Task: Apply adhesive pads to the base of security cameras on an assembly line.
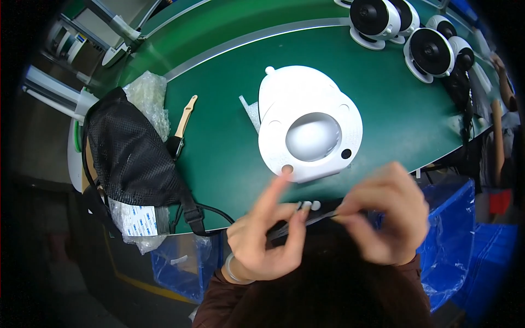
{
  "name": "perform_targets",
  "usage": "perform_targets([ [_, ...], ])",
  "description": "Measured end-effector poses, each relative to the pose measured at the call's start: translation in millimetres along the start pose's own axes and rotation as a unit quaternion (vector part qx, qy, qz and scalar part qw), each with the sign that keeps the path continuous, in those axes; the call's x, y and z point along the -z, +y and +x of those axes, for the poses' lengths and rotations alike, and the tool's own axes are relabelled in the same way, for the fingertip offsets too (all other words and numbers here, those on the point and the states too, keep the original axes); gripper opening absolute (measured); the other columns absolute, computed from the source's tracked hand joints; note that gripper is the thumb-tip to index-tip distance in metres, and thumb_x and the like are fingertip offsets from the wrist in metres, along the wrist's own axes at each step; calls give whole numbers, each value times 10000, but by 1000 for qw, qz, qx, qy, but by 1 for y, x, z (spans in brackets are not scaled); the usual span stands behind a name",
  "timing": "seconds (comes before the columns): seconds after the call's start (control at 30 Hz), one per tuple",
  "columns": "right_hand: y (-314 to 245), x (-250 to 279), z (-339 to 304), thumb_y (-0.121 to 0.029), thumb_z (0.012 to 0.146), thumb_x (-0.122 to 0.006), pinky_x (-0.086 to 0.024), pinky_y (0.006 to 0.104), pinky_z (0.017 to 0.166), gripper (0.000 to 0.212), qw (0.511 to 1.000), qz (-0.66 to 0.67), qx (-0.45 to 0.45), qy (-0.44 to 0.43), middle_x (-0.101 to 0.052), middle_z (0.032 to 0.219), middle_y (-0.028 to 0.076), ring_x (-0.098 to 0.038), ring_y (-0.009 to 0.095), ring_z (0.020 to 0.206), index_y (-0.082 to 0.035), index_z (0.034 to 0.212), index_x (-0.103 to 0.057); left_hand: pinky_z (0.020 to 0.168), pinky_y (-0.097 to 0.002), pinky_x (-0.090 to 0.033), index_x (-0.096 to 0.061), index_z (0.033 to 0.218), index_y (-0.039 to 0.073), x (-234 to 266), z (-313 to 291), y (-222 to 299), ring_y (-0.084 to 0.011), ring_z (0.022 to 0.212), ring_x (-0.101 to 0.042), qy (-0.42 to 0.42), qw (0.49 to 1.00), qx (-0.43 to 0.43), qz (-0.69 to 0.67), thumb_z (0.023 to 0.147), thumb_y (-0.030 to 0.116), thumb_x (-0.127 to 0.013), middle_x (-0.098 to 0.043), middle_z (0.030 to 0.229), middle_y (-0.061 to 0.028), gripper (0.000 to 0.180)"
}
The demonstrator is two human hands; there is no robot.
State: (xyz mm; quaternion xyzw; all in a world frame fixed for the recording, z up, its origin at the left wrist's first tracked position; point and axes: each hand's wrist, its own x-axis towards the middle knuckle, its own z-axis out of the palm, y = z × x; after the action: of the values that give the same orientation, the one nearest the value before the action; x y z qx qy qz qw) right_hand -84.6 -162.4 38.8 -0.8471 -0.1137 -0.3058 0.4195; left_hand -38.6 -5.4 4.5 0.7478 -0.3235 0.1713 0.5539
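A white plastic fan-like housing (272,146) with a large round opening lies on the green table in front of me. One black round pad (346,153) sits in its lower right corner; a brownish round spot shows at the lower left. My left hand (268,238) points its index finger at that spot, and it seems to touch it. Between its thumb and other fingers it pinches a thin clear strip (316,220) bearing small white round pads (311,205). My right hand (387,213), partly blurred, pinches the strip's other end.
Several white fans with black fronts (431,52) stand at the back right. A black mesh bag (131,147), a wooden-handled brush (186,116) and bubble wrap (150,98) lie at left. Blue plastic-lined bins (451,240) stand below the table's front edge. A person's arm (503,82) shows far right.
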Motion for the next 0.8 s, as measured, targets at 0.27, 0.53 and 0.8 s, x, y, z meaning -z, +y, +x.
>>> perform_targets([
  [0.27, 23, 4, 41, 8, 759, -616, -467, 228, 744, 75, 983, 46, -148, 100, -645, 848, 109, -600, 127, 784, 49, 816, -590, 654, -174, -447, -341, 1249, -155, -1, 0, -5, -84, 622, -592, -27, 994, 103, -20, 721, -108, -585, -617, 631, -76, 584],
  [0.53, 19, 5, 46, 16, 749, -626, -479, 206, 681, 63, 987, -5, -136, 86, -638, 787, 75, -592, 100, 701, 44, 802, -608, 664, -181, -453, -355, 1243, -154, -2, 4, -4, -86, 605, -593, -36, 995, 94, -27, 717, -116, -586, -620, 630, -81, 576],
  [0.8, 20, 6, 53, -18, 736, -653, -461, 178, 621, 102, 986, -40, -154, 54, -620, 733, 67, -573, 80, 650, 32, 761, -567, 663, -196, -465, -381, 1231, -144, 3, 2, -7, -98, 609, -608, -39, 996, 82, -21, 715, -117, -591, -631, 641, -99, 558],
])
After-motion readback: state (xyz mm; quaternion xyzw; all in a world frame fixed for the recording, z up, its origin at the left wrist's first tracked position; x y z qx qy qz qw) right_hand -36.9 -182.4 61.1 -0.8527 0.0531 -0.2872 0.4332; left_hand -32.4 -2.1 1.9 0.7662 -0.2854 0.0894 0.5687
